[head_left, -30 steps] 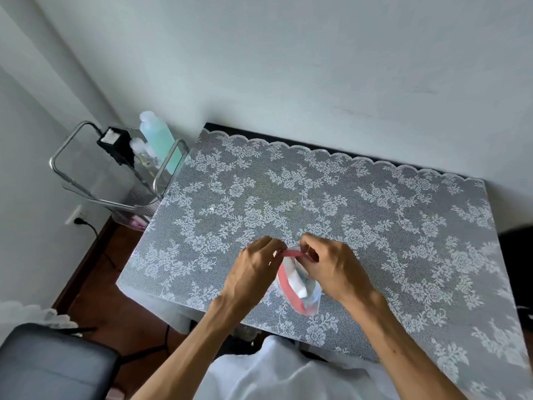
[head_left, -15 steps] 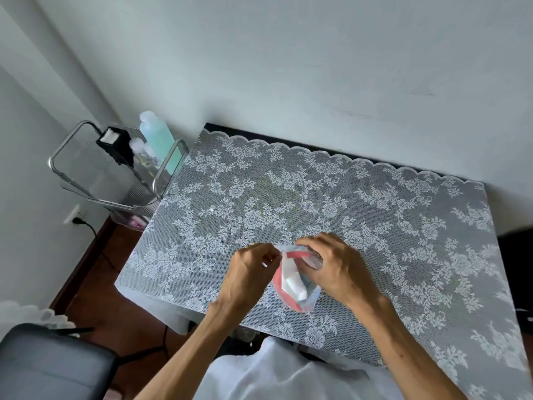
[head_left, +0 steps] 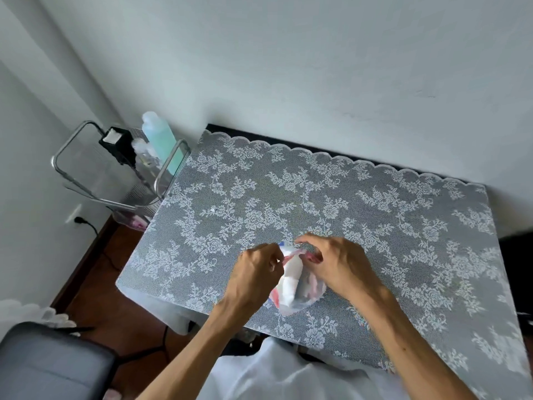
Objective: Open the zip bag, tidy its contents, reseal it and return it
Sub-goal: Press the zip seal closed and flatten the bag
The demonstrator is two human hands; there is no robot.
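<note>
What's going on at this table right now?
A person is working a small clear zip bag with both bare hands over a lace-covered table. The left hand and right hand each pinch one side of the bag's top edge. White and red contents show inside. Whether the seal is fully open is unclear.

Both hands (head_left: 302,272) have pulled the zip bag (head_left: 300,287) mouth wider.

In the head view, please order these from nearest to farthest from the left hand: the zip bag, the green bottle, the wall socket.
1. zip bag: held in the left hand, table front.
2. green bottle: cart beside the table's far-left corner.
3. wall socket: left wall, low.
</note>
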